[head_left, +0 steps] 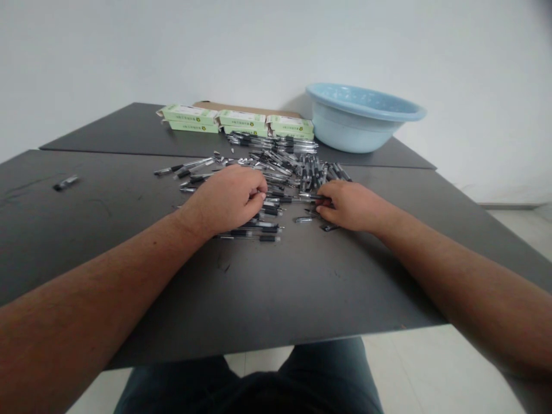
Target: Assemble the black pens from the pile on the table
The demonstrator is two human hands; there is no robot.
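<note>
1. A dark grey table (pixel 276 293) fills most of the frame. Its top is two panels, with a seam (pixel 129 153) running across above the middle.
2. The top is marked: smudges (pixel 21 188) at the left edge of the frame and small dark specks (pixel 223 268) below centre.
3. Behind it, a plain pale wall (pixel 207 46) spans the top of the frame. Light floor tiles (pixel 414 368) show at lower right, and dark-trousered legs (pixel 332 374) at bottom centre.
4. On the far panel, green-and-white boxes (pixel 241 119) sit in stacks at upper centre, before a brown cardboard piece (pixel 254 110). A light blue basin (pixel 353 129) stands at upper right, beside the boxes.
5. Loose pens (pixel 276 162) cover the centre of the frame, heaped and crossing, with rows towards the boxes. One short dark-and-clear piece (pixel 66 183) lies well apart at left.
6. The left hand (pixel 228 198), left of centre, is over the pens, thumb close to the curled fingers; whether anything is pinched cannot be told.
7. The right hand (pixel 351 206), right of centre, pinches the end of a pen (pixel 304 198) pointing left.
</note>
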